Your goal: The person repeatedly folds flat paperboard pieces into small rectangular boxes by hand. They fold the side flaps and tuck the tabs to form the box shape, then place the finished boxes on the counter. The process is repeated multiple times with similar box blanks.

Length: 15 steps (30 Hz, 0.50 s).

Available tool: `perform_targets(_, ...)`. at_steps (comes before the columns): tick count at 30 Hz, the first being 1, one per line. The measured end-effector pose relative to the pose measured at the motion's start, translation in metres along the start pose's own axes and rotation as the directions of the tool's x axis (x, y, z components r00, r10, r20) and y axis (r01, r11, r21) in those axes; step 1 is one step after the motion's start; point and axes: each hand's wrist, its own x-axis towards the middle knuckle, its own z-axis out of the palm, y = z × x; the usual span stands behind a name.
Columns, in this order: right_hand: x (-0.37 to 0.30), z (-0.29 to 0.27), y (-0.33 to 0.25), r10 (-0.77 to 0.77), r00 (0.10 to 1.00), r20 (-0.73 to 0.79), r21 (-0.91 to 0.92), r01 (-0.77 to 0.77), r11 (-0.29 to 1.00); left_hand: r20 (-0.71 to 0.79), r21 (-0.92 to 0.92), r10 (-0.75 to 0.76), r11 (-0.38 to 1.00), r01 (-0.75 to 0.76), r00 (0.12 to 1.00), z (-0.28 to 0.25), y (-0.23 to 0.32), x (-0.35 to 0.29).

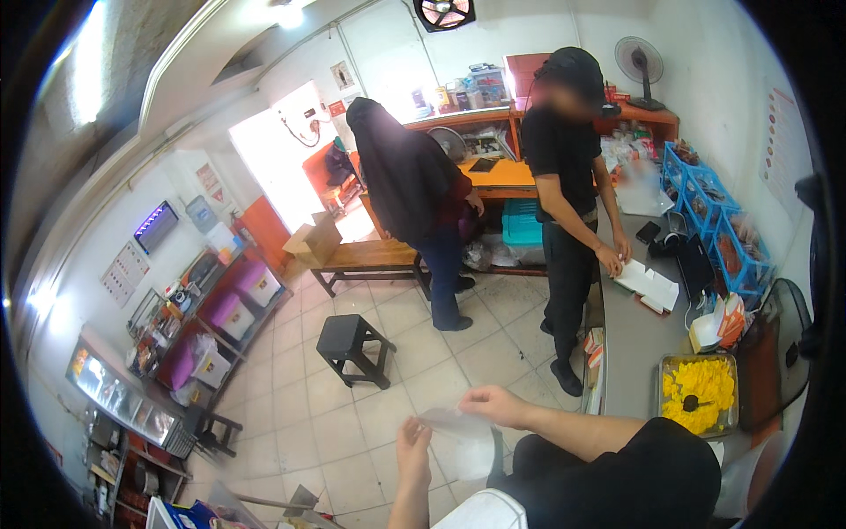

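Between my hands hangs a thin translucent sheet (458,439), pale and see-through against the floor tiles; whether it is a bag or a single film I cannot tell. My left hand (412,443) pinches its left edge with closed fingers. Higher up and to the right, my right hand (493,406) pinches the top edge, its forearm reaching across from the right. A white rounded surface (485,511) lies just below, close to my body. To my right, a metal tray (659,407) of yellow food (705,383) stands on the grey counter (630,370).
At the counter, a person in black (564,167) handles a white folded carton (648,284). Another person in dark clothes (405,185) stands by a wooden bench (370,256). A black stool (352,344) stands on the tiled floor. Blue baskets (709,198) line the right wall.
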Motion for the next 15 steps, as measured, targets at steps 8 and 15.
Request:
perform_targets(8,-0.002,0.013,0.001,-0.183,0.971,-0.152,-0.416,0.105,0.903,0.535,0.69,0.535,0.17,-0.703,0.654,0.022,0.021,-0.022)
perform_targets(15,0.014,0.001,-0.015,-0.206,0.977,-0.058,-0.48,0.153,0.864,0.51,0.441,0.456,0.589,-0.677,0.73,0.009,0.026,-0.012)
